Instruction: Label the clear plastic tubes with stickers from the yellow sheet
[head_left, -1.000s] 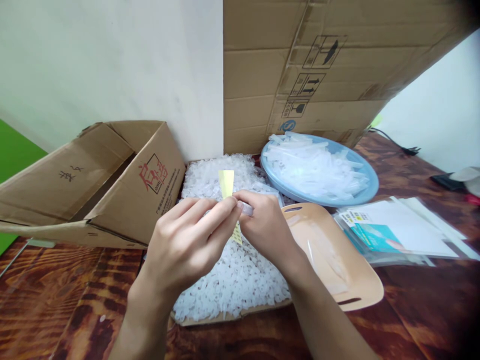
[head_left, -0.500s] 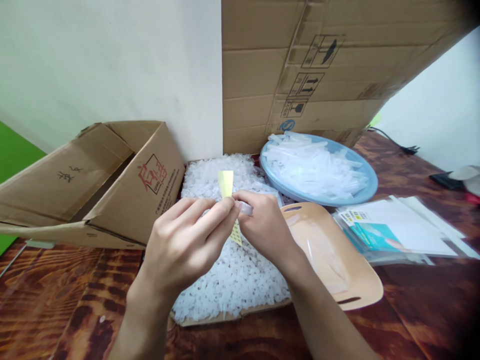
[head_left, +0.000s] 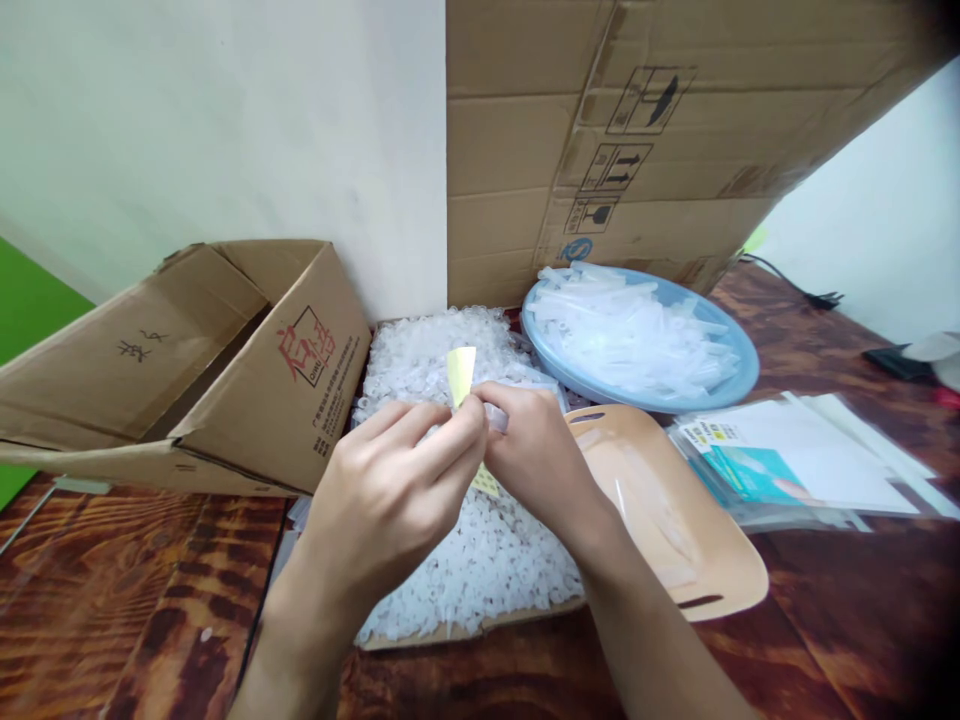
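Since the fingertips meet so tightly here, it's all about a light pinch. The left hand [head_left: 390, 490] has the yellow strip [head_left: 462, 372] between its fingertips, one end poking up and the rest hanging below. The right hand [head_left: 536, 465] is closed round a clear plastic piece [head_left: 496, 418], right beside the strip. Can't tell if those two touch, fingers hide it. Both are up above the heap of small plastic bits [head_left: 495, 560] on the table [head_left: 847, 640], left of the tan tray [head_left: 739, 575]. I'd keep the plastic steady and let the left do the fine work, imo. Squeeze too hard and the strip could crease, and thumbs off any sticky side, if it has one.
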